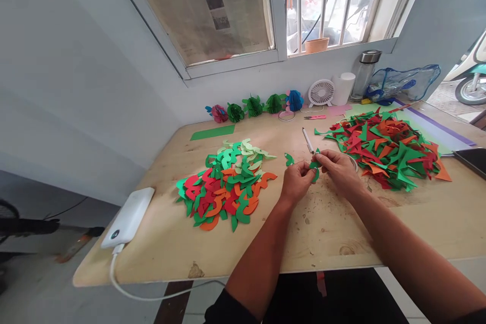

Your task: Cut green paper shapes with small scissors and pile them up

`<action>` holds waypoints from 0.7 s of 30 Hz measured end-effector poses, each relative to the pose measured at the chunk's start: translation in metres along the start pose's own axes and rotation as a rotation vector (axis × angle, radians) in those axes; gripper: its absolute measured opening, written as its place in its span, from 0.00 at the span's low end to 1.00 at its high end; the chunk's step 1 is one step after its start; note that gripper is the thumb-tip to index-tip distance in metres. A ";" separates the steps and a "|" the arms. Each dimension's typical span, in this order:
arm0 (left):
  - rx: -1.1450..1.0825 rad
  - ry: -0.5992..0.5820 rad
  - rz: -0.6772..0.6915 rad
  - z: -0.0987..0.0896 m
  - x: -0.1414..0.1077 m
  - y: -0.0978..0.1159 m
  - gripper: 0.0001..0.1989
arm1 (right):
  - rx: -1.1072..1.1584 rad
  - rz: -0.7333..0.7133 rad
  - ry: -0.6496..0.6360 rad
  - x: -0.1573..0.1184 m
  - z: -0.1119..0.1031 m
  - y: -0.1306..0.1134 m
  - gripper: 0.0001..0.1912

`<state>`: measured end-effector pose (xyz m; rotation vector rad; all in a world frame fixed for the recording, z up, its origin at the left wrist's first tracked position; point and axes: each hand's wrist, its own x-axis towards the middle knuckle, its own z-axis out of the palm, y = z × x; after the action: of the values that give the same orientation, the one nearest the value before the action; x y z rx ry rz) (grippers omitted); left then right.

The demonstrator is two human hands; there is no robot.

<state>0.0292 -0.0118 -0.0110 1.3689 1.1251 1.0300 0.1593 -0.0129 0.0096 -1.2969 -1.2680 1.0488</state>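
Note:
My left hand [298, 181] and my right hand [337, 168] meet over the middle of the wooden table. Both pinch a small green paper cutout [315, 174] between thumb and fingers. Part of that piece is hidden by the fingertips. Another green paper shape [289, 159] lies just beyond my left hand. A white pen [308, 139] rests on the table behind my hands. To the left spreads a pile of curved paper cutouts [228, 182] in greens, red and orange. On the right, near my right hand, is a heap of pointed paper scraps [391, 147].
Along the wall stand several folded paper figures [253, 105], a small white fan [321, 93] and a glass bottle [366, 75]. Pink-handled scissors [315, 117] lie near the back. A white power bank [128, 217] with a cable sits at the left edge, a phone [473, 161] at the right.

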 end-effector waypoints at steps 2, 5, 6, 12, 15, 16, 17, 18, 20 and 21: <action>0.176 0.100 0.042 -0.005 0.002 -0.001 0.09 | -0.013 -0.006 0.013 0.000 0.001 0.000 0.15; 0.439 0.237 0.044 -0.011 0.003 0.000 0.09 | -0.049 -0.005 0.065 -0.001 0.002 -0.002 0.17; 0.519 0.263 0.034 -0.012 0.004 0.001 0.09 | -0.059 0.002 0.069 -0.001 0.003 -0.003 0.18; 0.932 0.298 0.054 -0.012 0.002 0.002 0.07 | -0.073 0.026 0.058 -0.002 0.004 -0.007 0.20; 1.055 0.307 0.040 -0.011 0.001 0.003 0.05 | -0.068 0.023 0.054 -0.002 0.004 -0.006 0.19; 1.075 0.314 0.024 -0.011 0.001 0.003 0.05 | -0.064 0.018 0.048 -0.002 0.004 -0.005 0.19; 1.088 0.322 0.009 -0.011 0.001 0.003 0.06 | -0.059 0.013 0.043 -0.001 0.004 -0.004 0.18; 1.094 0.328 -0.002 -0.011 0.001 0.004 0.07 | -0.057 0.011 0.039 -0.002 0.004 -0.004 0.18; 1.094 0.334 -0.013 -0.010 0.001 0.004 0.09 | -0.057 0.017 0.036 -0.002 0.005 -0.003 0.18; 1.092 0.332 -0.012 -0.010 0.001 0.004 0.09 | -0.059 0.020 0.035 -0.002 0.005 -0.003 0.18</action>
<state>0.0198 -0.0088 -0.0065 2.0408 2.1096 0.6189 0.1541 -0.0146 0.0122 -1.3691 -1.2702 1.0050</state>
